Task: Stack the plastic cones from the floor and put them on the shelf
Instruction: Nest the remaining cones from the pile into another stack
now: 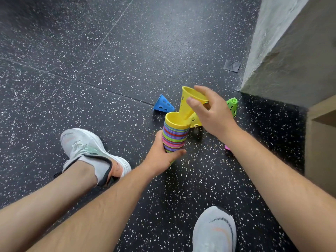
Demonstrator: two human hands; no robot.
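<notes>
Speckled floor (pixel 109 88), ribbed cone stack (pixel 175 139), perforated cone (pixel 185 104)

The floor (pixel 109 51) is black rubber flecked with white, laid in big tiles with thin seams running across it. A blue cone (pixel 163 106) lies on its side on it, oval holes showing. Well to the right of it a green cone (pixel 232 105) lies tipped over near the foot of a pale wall (pixel 272 51). Nearer, a scrap of something pink (pixel 227 147) peeks out from behind an arm. A grey patch of tape (pixel 231 66) is stuck flat by the wall. Two pale running shoes (pixel 87 146) stand on the rubber, and a wooden shelf unit (pixel 320 142) stands at the right edge
</notes>
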